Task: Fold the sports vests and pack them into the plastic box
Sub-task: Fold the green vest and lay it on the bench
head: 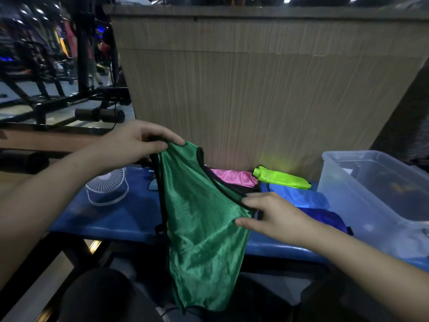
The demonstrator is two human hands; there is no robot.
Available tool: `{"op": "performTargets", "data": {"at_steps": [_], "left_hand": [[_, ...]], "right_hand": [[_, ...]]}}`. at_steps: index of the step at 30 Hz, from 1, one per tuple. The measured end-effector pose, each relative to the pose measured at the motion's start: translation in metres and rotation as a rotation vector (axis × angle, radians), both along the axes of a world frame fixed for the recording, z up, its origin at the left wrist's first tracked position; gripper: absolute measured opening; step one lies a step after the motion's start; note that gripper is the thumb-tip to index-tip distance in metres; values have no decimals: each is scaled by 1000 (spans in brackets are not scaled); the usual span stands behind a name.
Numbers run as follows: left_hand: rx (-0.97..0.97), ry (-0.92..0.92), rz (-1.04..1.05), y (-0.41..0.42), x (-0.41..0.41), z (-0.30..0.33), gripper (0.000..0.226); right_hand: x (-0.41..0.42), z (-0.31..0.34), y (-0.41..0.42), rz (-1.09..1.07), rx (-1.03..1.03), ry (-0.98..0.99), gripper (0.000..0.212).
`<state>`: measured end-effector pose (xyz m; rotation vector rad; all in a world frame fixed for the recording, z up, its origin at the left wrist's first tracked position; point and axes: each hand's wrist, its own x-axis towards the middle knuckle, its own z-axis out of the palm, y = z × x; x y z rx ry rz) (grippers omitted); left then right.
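1. Where things are: the green vest [204, 228] is up in the air over the near edge of the blue bench [116, 217], hanging down past the person's lap. It isn't folded yet.
2. Grips: the left hand [139, 140] pinches a top strap between thumb and curled fingers. The right hand [271, 214] pinches the black-trimmed edge on the other side, thumb under the cloth and fingers on top.
3. The box [371, 194] sits at the right end of the bench with its lid off. It looks mostly empty, though I can't tell for sure through the hazy wall.
4. Rolled or folded vests lie between the green one and the box: pink [234, 177], lime [283, 178], light blue [299, 197] and dark blue [325, 217].
5. How I'd do this step: this mesh looks slippery, so get both hands level first and match the two shoulders before folding anything.
6. Then lay it flat on the bare bench, not in mid-air, and smooth it so the trim lines up.
7. Watch the little fan [106, 189] on the left. Keep the hanging hem away from it.
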<state>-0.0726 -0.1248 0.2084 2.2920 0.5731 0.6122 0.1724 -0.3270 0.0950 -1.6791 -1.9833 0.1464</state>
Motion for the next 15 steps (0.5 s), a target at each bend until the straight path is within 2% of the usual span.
{"op": "performTargets", "data": {"at_steps": [7, 11, 13, 15], "left_hand": [[6, -90, -26, -5, 11, 6, 20], [27, -197, -76, -10, 23, 12, 21], [67, -217, -103, -12, 28, 16, 21], [75, -233, -119, -13, 32, 21, 22]], "right_hand": [[6, -10, 5, -65, 37, 154, 29], [2, -16, 9, -90, 51, 272, 18], [-1, -19, 12, -105, 82, 385, 38], [-5, -23, 16, -117, 44, 553, 80]]}}
